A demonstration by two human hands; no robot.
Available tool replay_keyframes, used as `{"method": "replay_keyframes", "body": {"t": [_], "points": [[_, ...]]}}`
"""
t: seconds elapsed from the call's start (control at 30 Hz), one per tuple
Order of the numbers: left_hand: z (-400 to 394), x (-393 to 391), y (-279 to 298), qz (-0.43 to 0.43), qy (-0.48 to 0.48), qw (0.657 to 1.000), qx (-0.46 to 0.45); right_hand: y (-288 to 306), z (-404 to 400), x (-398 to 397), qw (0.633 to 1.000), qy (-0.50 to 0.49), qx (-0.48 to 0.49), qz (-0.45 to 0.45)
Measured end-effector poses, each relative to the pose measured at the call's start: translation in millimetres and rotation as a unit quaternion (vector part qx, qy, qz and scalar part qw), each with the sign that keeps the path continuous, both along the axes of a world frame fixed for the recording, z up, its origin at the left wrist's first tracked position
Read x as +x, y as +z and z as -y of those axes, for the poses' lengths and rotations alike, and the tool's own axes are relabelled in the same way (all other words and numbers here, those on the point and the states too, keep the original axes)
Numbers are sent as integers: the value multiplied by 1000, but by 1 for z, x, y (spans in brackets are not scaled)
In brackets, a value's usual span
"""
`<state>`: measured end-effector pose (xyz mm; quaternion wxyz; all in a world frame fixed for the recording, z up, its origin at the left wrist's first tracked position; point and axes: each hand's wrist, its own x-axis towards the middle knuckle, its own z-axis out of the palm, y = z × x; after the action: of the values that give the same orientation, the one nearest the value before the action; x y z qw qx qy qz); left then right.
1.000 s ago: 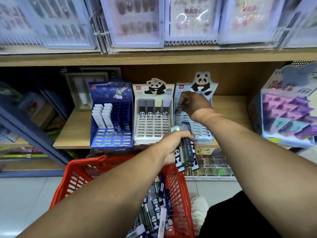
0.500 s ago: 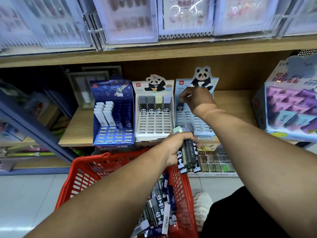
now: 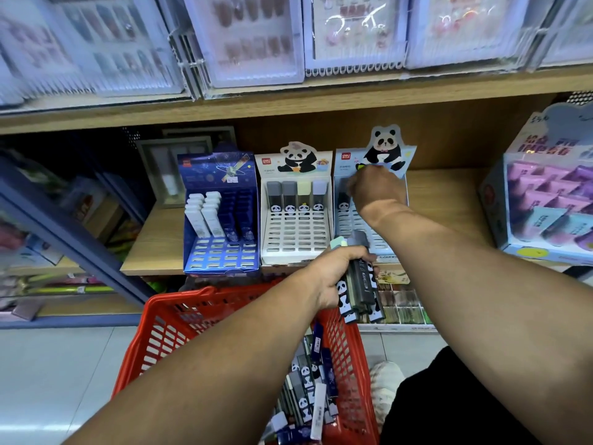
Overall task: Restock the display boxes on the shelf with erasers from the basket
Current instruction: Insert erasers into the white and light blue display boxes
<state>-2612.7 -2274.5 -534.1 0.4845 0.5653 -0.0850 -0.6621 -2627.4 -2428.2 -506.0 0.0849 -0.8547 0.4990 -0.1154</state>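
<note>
Atop pale-blue box, right hand risen

Left hand grips eraser bundle; right hand reaches into light-blue panda box.

A: Arms – any sleeves?
B: None seen. Both forearms bare up to the frame edge; left hand and right hand bare too, no gloves, watch or rings visible.
A: Lower body?
B: Black garment at lower right, plain, no markings. Pale knitted-looking shoe beside it, whitish, details blurred
</note>
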Motion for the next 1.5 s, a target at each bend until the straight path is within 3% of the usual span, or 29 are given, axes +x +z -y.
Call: {"method": "replay_keyframes", "body": {"t": [0.1, 0.23, 0.3, 0.4, 0.47, 0.57, 0.67, 0.77, 0.83, 0.87, 0.93, 1.0, 1.17, 1.33, 1.5], "points": [[-3, 3, 1, -18, -4, 1000, -4, -17, 1, -7, 999, -11, 17, -50], [-12, 13, 1, -52, 6, 998, -28, 2, 6, -7, 999, -22, 46, -13], [-20, 21, 1, -57, 17, 997, -43, 20, -4, -7, 991, 17, 130, 26], [-35, 38, 5, -73, 34, 994, -74, 39, -41, -20, 926, 123, 339, 113], [-46, 49, 10, -77, 41, 992, -88, 45, -60, -25, 883, 159, 421, 130], [-62, 60, 19, -75, 58, 991, -93, 44, -73, -20, 839, 157, 503, 139], [-73, 63, 22, -71, 64, 992, -85, 42, -76, -10, 806, 88, 550, 199], [-77, 63, 18, -80, 81, 991, -70, 41, -66, -5, 800, 1, 513, 311], [-74, 59, 16, -77, 94, 991, -63, 36, -47, -8, 820, -37, 425, 382], [-71, 56, 16, -73, 97, 991, -54, 32, -36, -12, 853, -50, 347, 386], [-63, 49, 16, -65, 94, 993, -36, 27, -18, -23, 931, -48, 186, 311], [-55, 42, 16, -70, 88, 993, -25, 22, -11, -32, 963, -24, 106, 246], [-35, 28, 11, -72, 89, 993, -18, 4, 2, -24, 972, 18, 86, 219], [-24, 19, 8, -49, 54, 997, -14, 8, 9, -24, 989, 78, 50, 117], [-17, 10, 7, -55, 38, 998, -4, 4, 12, -25, 987, 113, 61, 101]]}}
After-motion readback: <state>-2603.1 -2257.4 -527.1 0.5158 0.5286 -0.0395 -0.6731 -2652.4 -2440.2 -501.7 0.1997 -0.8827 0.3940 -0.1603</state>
